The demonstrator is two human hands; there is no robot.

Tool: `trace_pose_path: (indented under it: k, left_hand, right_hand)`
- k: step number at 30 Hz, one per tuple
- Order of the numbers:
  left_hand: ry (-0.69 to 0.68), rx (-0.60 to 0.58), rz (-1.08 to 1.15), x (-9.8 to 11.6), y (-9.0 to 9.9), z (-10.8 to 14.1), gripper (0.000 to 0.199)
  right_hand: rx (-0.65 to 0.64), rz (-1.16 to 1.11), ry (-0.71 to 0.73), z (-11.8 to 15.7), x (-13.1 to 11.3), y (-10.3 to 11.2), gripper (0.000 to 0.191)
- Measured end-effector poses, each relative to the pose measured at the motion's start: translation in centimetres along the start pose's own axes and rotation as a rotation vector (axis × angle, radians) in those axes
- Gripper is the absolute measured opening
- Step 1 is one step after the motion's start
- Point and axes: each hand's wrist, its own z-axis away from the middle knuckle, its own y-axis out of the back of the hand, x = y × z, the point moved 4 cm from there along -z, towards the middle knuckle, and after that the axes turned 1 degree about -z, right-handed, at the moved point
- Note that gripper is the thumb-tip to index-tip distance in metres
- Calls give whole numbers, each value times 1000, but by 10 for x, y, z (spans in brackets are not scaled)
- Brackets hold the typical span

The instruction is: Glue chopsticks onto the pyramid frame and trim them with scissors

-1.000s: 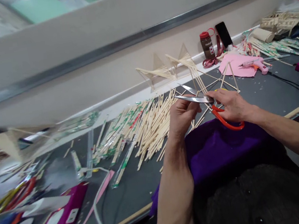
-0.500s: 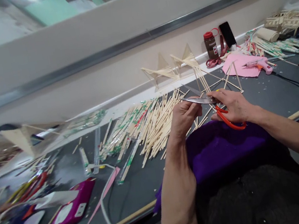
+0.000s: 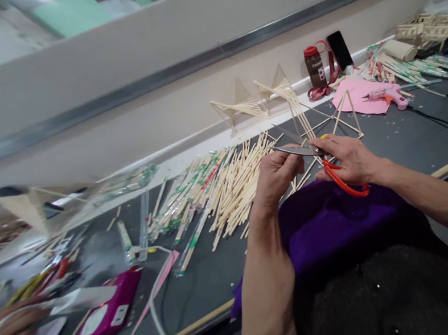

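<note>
My right hand [image 3: 352, 156] is closed around a pair of scissors [image 3: 346, 183] with orange handles, near the pivot. The two metal blades stand apart and point left toward my other hand. My left hand [image 3: 280, 173] is closed, thumb against the curled fingers, right at the lower blade's tip. Whatever it may pinch is hidden. Behind the blades, a few thin wooden sticks [image 3: 301, 118] rise from a stick framework on the table. A purple cloth [image 3: 339, 228] lies across my lap below both hands.
Loose wooden chopsticks [image 3: 237, 194] and wrapped ones [image 3: 188, 197] are heaped left of my hands. A pink glue gun [image 3: 393, 96] rests on pink paper at right, its cord trailing. Twisted stick models [image 3: 239, 108] stand by the wall. Another person's hand [image 3: 8, 332] is at far left.
The other person's hand at far left has come further into view, toward the magenta device. My hands and the scissors are almost where they were.
</note>
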Motion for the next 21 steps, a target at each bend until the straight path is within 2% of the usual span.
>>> trace_pose_path:
  k: [6,11,15,18,21]
  left_hand:
    - [-6,7,23,6,-1,0,37]
    - [48,23,49,3,-2,0,32]
    - [61,138,117,-3,0,-1,12]
    - [77,197,121,-8,2,-2,12]
    - [72,186,128,-12,3,-2,14]
  right_hand:
    - [33,27,11,1,-7,6,54]
    - [55,49,-8,1,-8,7,54]
    - [64,52,-35,1,-7,6,52]
    - [52,64,-53,-1,-5,4,55]
    - [37,83,-49,-1,-4,2,60]
